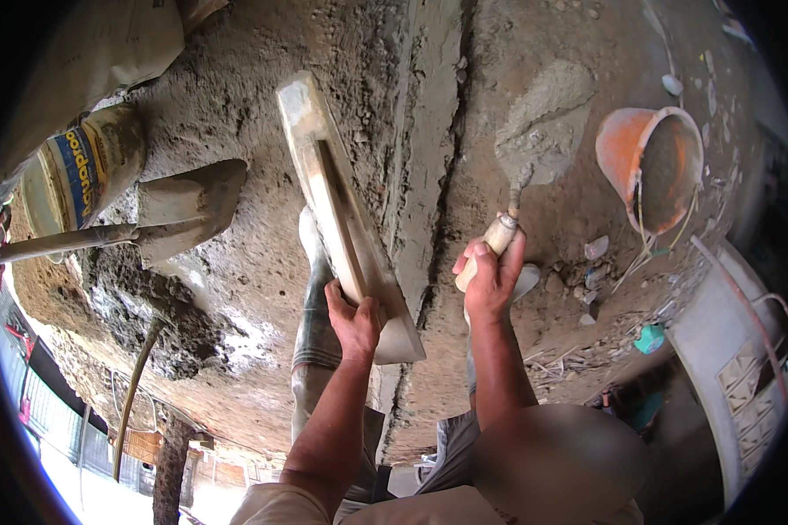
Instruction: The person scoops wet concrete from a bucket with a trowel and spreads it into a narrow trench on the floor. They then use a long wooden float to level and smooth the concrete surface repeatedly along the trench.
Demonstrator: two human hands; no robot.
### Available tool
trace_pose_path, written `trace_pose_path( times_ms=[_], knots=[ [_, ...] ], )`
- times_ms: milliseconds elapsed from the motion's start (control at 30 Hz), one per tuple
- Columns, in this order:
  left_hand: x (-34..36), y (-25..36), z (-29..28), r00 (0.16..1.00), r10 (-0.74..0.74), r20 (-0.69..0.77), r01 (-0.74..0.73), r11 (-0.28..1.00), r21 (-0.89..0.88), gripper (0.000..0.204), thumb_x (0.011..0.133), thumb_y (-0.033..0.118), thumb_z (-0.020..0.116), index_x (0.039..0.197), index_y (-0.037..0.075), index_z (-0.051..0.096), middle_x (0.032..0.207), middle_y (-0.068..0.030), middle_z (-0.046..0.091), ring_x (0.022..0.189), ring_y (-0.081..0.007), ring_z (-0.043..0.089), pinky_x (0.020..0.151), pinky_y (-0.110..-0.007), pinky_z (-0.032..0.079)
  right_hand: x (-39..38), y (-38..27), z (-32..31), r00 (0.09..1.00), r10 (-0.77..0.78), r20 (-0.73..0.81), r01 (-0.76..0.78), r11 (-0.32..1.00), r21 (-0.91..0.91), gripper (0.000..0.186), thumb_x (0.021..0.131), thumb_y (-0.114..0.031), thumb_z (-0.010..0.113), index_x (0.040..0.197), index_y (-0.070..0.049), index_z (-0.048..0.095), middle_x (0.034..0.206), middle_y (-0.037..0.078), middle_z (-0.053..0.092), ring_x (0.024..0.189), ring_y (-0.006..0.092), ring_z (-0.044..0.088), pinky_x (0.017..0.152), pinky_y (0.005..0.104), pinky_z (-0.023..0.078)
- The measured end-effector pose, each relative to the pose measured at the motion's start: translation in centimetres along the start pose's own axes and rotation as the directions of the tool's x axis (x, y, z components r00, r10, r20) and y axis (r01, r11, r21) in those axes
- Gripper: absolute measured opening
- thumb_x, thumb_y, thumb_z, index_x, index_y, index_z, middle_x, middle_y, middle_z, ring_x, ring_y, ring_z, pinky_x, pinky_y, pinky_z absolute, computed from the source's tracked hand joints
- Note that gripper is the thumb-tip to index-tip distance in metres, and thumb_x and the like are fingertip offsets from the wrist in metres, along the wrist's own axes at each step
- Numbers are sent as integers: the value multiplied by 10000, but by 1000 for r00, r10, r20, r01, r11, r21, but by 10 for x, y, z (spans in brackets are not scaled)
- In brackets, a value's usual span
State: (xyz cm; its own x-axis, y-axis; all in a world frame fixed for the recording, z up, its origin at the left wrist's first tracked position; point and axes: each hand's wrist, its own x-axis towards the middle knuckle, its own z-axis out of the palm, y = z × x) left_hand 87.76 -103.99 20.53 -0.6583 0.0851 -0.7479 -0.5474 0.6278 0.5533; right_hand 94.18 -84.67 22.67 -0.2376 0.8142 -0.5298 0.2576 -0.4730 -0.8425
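My left hand (356, 325) is closed around the handle bar of a long wooden float (302, 122). The float slants across the ground, its far end up and to the left, its near end beside the mortar strip (431, 140). My right hand (496, 278) grips the wooden handle of a trowel (547, 118), whose blade is coated with wet grey mortar. That blade points away from me, right of the strip. The narrow strip runs away from me between both tools, with a dark groove along its right side.
An orange bucket (620, 147) lies tipped at the right, near scattered stones. To the left are a shovel (193, 210), a labelled bucket (114, 149) on its side and a dark wet heap (136, 293). A large paper sack (105, 52) sits at the far left.
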Motion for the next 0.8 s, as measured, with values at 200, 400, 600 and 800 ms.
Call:
trace_pose_path(
  times_ms=[200, 400, 600, 800],
  knots=[
    [0, -7, 2, 1000, -9, -29, 9, 1000, -18, 441, 702, 18, 578, 1126, -17, 462, 979, -150, 562, 904, -236, 558, 873, -342, 462, 2, 16, -5, 998, 56, 12, -56, 998, -15, 449, 893, -211, 537, 1292, -57, 398, 775, 67, 512, 568, 156, 494, 501, 294, 446],
    [-1, -6, 7, 999, -39, -33, 38, 999, -30, 432, 710, 20, 581, 1124, -13, 462, 978, -151, 562, 911, -234, 558, 878, -339, 459, 0, 29, -14, 998, 60, 31, -61, 998, 30, 451, 849, -42, 526, 1276, -34, 380, 881, 79, 512, 564, 129, 496, 495, 281, 475],
    [-4, -8, 8, 998, -52, -24, 52, 999, -4, 431, 709, 5, 580, 1122, -13, 456, 971, -145, 551, 906, -226, 554, 872, -335, 459, 14, 55, 6, 981, -173, -86, 161, 978, -130, 435, 870, -21, 528, 1270, -63, 364, 912, 78, 503, 602, 120, 486, 526, 267, 473],
    [-8, -4, 16, 998, -66, 19, 67, 995, -78, 438, 713, -10, 564, 1135, -18, 445, 979, -132, 536, 917, -208, 543, 861, -322, 462, 70, 119, 1, 999, -33, 16, 36, 748, -663, 385, 857, -144, 559, 1211, -89, 421, 901, 246, 611, 832, 448, 618, 709, 494, 478]
  ],
)
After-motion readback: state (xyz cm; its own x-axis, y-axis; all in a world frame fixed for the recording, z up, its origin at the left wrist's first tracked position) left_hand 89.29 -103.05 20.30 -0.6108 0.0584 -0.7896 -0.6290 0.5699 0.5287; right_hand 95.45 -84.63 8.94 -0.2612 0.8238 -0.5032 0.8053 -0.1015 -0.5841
